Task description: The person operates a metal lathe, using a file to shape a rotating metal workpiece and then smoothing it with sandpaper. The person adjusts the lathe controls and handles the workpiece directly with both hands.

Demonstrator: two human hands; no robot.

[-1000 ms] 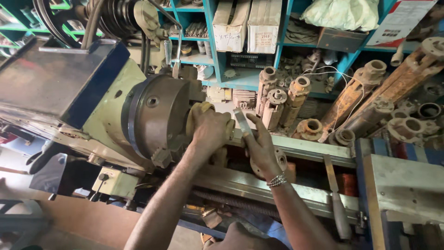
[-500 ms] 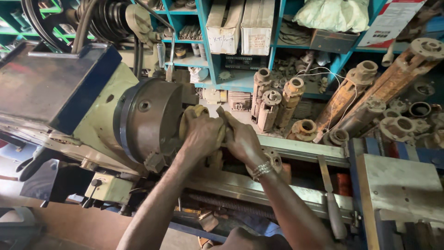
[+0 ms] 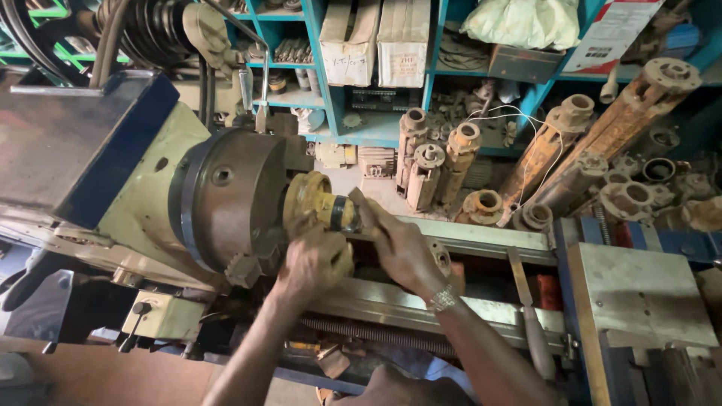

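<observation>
A yellow-painted round metal part is held in the grey steel lathe chuck, just beside both hands.

The left hand is curled under the part, touching it; the right hand is closed on a small dark piece pressed to the part's end. If the chuck were turned, fingers could be caught, it is judged; a loosely clamped part could drop onto the lathe bed. Two white cardboard boxes are stood on the blue shelf, a pale bag beside them, a white-and-red sheet at the upper right.
</observation>
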